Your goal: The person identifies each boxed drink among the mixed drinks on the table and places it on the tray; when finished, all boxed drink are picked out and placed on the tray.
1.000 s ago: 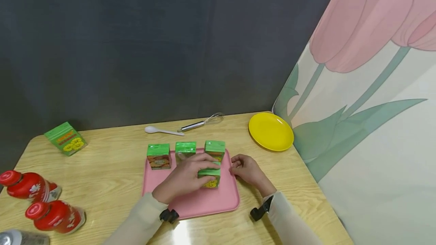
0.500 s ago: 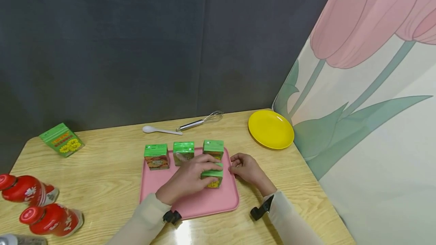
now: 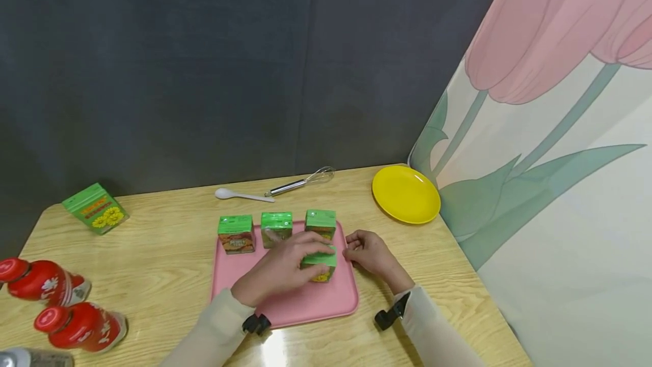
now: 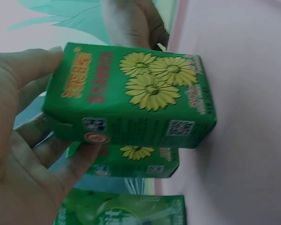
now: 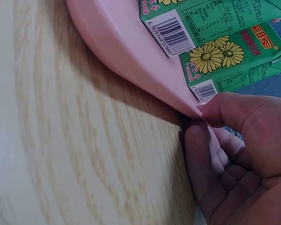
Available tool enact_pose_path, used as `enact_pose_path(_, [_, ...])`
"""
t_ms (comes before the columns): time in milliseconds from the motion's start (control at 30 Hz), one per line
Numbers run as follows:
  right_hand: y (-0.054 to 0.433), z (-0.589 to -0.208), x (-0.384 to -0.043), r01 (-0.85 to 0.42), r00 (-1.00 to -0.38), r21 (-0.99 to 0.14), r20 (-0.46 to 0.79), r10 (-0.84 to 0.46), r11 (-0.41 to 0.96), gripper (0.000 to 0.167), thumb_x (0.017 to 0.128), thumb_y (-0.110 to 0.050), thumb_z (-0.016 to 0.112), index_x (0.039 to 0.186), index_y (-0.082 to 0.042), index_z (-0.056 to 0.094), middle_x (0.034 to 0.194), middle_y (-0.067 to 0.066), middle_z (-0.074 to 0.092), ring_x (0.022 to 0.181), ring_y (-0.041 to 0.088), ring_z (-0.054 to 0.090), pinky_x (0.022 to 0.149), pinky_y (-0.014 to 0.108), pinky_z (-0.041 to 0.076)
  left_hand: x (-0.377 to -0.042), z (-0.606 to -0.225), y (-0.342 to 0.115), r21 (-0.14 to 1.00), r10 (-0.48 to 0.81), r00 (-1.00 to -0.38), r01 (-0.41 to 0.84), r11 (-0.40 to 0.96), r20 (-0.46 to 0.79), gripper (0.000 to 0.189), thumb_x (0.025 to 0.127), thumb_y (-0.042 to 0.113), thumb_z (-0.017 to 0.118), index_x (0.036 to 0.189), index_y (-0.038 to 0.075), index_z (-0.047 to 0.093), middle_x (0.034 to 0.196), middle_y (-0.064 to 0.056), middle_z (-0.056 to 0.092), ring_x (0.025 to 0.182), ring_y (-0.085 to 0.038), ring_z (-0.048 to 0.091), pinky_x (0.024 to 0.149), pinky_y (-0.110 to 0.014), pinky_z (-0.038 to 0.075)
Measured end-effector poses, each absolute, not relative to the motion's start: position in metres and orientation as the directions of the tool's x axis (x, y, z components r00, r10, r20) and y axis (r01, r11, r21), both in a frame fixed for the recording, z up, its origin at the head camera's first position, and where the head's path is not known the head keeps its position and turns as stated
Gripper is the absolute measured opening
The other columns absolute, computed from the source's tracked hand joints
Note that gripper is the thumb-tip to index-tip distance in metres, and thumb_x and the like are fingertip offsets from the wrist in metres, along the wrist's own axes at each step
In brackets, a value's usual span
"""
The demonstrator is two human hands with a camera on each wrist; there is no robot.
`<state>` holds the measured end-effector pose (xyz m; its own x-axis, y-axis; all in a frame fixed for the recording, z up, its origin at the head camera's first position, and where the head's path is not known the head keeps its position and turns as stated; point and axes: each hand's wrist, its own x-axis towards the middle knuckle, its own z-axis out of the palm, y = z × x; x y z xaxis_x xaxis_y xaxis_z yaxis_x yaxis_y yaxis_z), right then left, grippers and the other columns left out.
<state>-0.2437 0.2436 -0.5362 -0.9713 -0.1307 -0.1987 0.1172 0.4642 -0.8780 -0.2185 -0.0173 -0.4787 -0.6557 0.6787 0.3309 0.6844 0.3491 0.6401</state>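
My left hand reaches over the pink tray and grips a green drink carton with yellow flowers by its upper part. The carton stands upright at the tray's right side. Just behind it is a matching flower carton. To the left along the tray's back edge stand two more green-topped cartons, a middle one partly covered by my left hand and a brownish-fronted one at the back left corner. My right hand pinches the tray's right rim between thumb and fingers, clearly seen in the right wrist view.
A white spoon and a whisk lie behind the tray. A yellow plate is at the back right. Another flower carton lies far left, with two red bottles and a can nearer.
My left hand and its carton have shifted slightly to the right on the tray. The right hand stays on the rim. The head view has moved a little.
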Motion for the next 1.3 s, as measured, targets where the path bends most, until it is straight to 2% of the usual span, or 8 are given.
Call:
enact_pose_path(67, [0.244,-0.536,-0.244,0.119,-0.972,-0.88,-0.199,-0.128,0.46,0.027,0.086,-0.002,0.074,0.11,0.007,0.065,0.088,0.01,0.065,0.068,0.013,0.059,0.06,0.027,0.052,-0.219,-0.475,-0.022,0.655,0.665,-0.668,0.672,0.346,0.334,0.031,0.099,0.033,0.069,0.129,0.026,0.07,0.136,0.007,0.059,0.114,-0.007,0.058,0.106,-0.055,0.038])
enact_pose_path(167, [0.246,-0.536,-0.245,0.129,-0.972,-0.877,-0.205,-0.118,0.463,0.027,0.087,-0.002,0.075,0.11,0.006,0.065,0.089,0.009,0.065,0.069,0.013,0.059,0.06,0.026,0.052,-0.22,-0.465,-0.032,0.697,0.628,-0.696,0.64,0.322,0.349,0.029,0.1,0.032,0.067,0.129,0.025,0.07,0.136,0.004,0.059,0.116,-0.012,0.059,0.105,-0.06,0.037])
enact_pose_path(367, [0.248,-0.532,-0.245,0.12,-0.975,-0.874,-0.193,-0.109,0.471,0.027,0.087,-0.002,0.075,0.111,0.006,0.065,0.089,0.009,0.066,0.069,0.015,0.06,0.061,0.027,0.053,-0.224,-0.434,-0.064,0.802,0.514,-0.774,0.545,0.244,0.37,0.029,0.099,0.021,0.07,0.128,0.025,0.07,0.12,0.009,0.063,0.097,-0.016,0.063,0.073,-0.039,0.055])
enact_pose_path(500, [0.249,-0.531,-0.246,0.125,-0.974,-0.875,-0.198,-0.109,0.469,0.028,0.088,-0.002,0.075,0.112,0.006,0.064,0.09,0.009,0.066,0.07,0.016,0.06,0.062,0.028,0.053,-0.229,-0.416,-0.094,0.807,0.392,-0.811,0.543,0.231,0.434,0.025,0.099,0.015,0.069,0.123,0.023,0.072,0.119,0.008,0.066,0.094,-0.013,0.063,0.075,-0.03,0.054])
enact_pose_path(633, [0.25,-0.53,-0.247,0.147,-0.974,-0.869,-0.211,-0.084,0.472,0.027,0.087,-0.003,0.076,0.111,0.003,0.065,0.09,0.008,0.066,0.071,0.016,0.06,0.062,0.028,0.053,-0.241,-0.409,-0.126,0.809,0.135,-0.849,0.527,0.26,0.51,0.022,0.101,0.01,0.066,0.121,0.011,0.073,0.114,-0.003,0.07,0.102,-0.013,0.063,0.085,-0.026,0.049])
enact_pose_path(767, [0.251,-0.531,-0.247,0.171,-0.973,-0.862,-0.225,-0.058,0.477,0.026,0.087,-0.003,0.077,0.11,0.002,0.066,0.089,0.007,0.066,0.071,0.016,0.06,0.063,0.029,0.054,-0.257,-0.417,-0.155,0.874,-0.223,-0.874,0.342,0.346,0.431,0.028,0.103,0.027,0.064,0.123,0.009,0.071,0.11,-0.002,0.068,0.101,-0.01,0.059,0.082,-0.026,0.043])
enact_pose_path(1000, [0.25,-0.535,-0.245,0.167,-0.969,-0.867,-0.232,-0.083,0.47,0.028,0.087,-0.004,0.076,0.112,0.004,0.065,0.089,0.008,0.066,0.071,0.016,0.06,0.063,0.03,0.054,-0.275,-0.458,-0.195,0.942,-0.586,-0.785,-0.005,0.334,0.204,0.043,0.101,0.041,0.06,0.129,0.009,0.064,0.124,-0.004,0.056,0.113,-0.02,0.049,0.088,-0.031,0.037])
enact_pose_path(1300, [0.242,-0.537,-0.244,0.172,-0.965,-0.86,-0.246,-0.094,0.48,0.028,0.086,-0.003,0.076,0.111,0.003,0.065,0.088,0.007,0.066,0.07,0.015,0.06,0.062,0.029,0.054,-0.283,-0.478,-0.24,0.962,-0.779,-0.609,-0.09,0.258,0.152,0.041,0.097,0.043,0.063,0.132,0.024,0.056,0.14,0.0,0.031,0.132,-0.017,0.02,0.11,-0.038,0.022])
